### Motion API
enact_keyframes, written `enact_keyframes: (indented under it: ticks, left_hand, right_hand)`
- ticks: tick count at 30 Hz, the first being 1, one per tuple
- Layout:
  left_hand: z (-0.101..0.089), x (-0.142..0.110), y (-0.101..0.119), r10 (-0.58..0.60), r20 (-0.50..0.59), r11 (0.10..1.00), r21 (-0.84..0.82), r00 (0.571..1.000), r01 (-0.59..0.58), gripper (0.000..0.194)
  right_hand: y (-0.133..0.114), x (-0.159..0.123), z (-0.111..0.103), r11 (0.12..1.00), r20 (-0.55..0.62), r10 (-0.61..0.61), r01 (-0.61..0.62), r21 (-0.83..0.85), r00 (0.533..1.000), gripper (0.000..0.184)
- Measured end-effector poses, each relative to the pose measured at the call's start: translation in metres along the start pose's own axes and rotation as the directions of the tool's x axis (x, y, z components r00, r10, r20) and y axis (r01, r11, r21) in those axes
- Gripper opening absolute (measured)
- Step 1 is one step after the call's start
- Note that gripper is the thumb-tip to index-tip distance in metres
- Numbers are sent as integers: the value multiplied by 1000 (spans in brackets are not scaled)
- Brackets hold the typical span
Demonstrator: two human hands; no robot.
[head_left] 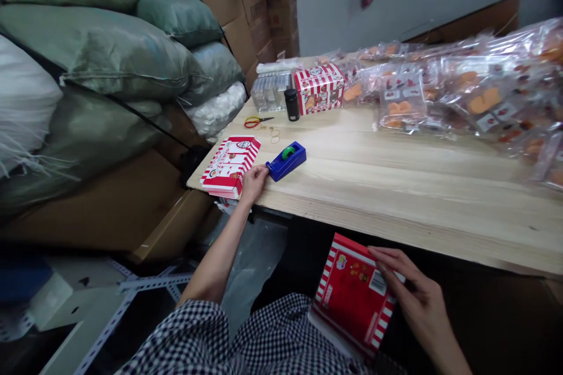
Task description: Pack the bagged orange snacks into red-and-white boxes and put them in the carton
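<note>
Head view: at far left, a white woven sack point(26, 94) sits beside piled green woven sacks point(118, 47), with brown cardboard point(101, 205) below them and a perforated metal frame point(105, 331) near the floor. On the left corner of the wooden table point(373, 170) lies a stack of red-and-white striped printed cartons point(231, 161). Just right of it, the left hand point(255, 181) has its thumb and fingers drawn narrowly together at the near-left end of a blue tape dispenser point(292, 163); I cannot tell whether a strip of tape is between the fingertips. A green-cored roll point(288, 153) sits in the dispenser. Behind are scissors point(252, 123) with red and yellow handles, thin tan loops point(275, 135), clear plastic cases point(270, 92), a black cylindrical container point(292, 105) and an upright striped box point(320, 91). In front of the table edge, over the black-and-white checked garment point(277, 328), a red carton point(347, 299) with striped borders is tilted, its barcode label facing up. It is held at its right edge by the right hand point(417, 290). Farther right on the table, clear bags point(400, 102) with orange pieces and printed cards lie heaped.
</note>
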State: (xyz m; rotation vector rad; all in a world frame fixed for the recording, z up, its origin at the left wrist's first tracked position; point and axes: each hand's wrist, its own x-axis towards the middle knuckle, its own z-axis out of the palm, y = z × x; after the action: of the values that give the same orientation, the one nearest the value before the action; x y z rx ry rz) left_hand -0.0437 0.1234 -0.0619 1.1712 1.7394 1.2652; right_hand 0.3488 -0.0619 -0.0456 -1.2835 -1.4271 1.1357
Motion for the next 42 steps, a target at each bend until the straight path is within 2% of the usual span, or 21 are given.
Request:
enact_keyframes:
  ticks: [3,6,9,11,12,14,16,17,19,21,23,29,31,33,36,38,42]
  left_hand:
    - [-2,-9,9,49,-51,996,71,997,-46,13]
    - [-1,-35,24,79,-68,992,107,995,-72,11]
    - [12,-82,47,108,-15,990,89,994,-106,16]
    - [27,-124,66,128,95,991,15,987,-130,20]
    - [35,-147,76,119,175,993,-47,977,-113,20]
    - [51,-190,91,38,313,986,-164,949,15,21]
    - [66,-225,101,-44,374,962,-234,926,140,24]
    - [73,-238,104,-71,390,941,-279,918,192,32]
    - [83,-254,106,-107,412,885,-376,905,275,62]
    - [89,-259,105,-129,428,829,-447,894,334,88]
    - [92,-258,102,-161,425,806,-464,891,367,97]
    - [98,-254,89,-262,366,796,-441,893,414,91]
    - [100,-255,86,-264,348,782,-470,900,410,85]
    - [101,-255,85,-264,343,771,-487,901,411,80]
    - [99,-256,86,-271,347,756,-500,898,422,79]
    - [98,-257,86,-274,357,753,-497,893,430,80]
    - [96,-260,86,-268,395,770,-461,879,441,80]
  right_hand:
    - [-14,-3,-8,1000,-69,-14,13,-13,998,23]
    - [-26,-11,-3,999,-93,-47,44,-28,995,21]
    - [-33,-18,13,997,-96,-72,69,-31,993,21]
    - [-35,-21,22,996,-81,-76,73,-45,994,20]
    - [-35,-22,25,996,-72,-79,75,-57,994,20]
    - [-37,-23,29,993,-52,-88,83,-83,995,18]
    - [-38,-24,30,990,-36,-104,100,-95,994,17]
    - [-39,-24,30,989,-32,-116,112,-98,993,17]
    - [-39,-23,29,986,-33,-136,132,-102,990,16]
    - [-38,-21,30,983,-37,-151,146,-109,988,15]
    - [-36,-19,33,980,-43,-160,154,-125,986,15]
    - [-30,-20,45,967,-139,-168,135,-217,976,7]
    - [-27,-21,47,950,-161,-193,143,-276,968,15]
    - [-23,-23,47,911,-120,-263,206,-358,957,25]
    - [-22,-23,43,824,24,-362,332,-459,932,38]
    - [-25,-21,38,798,84,-367,360,-484,926,43]
    - [-36,-14,30,819,107,-321,333,-468,941,39]
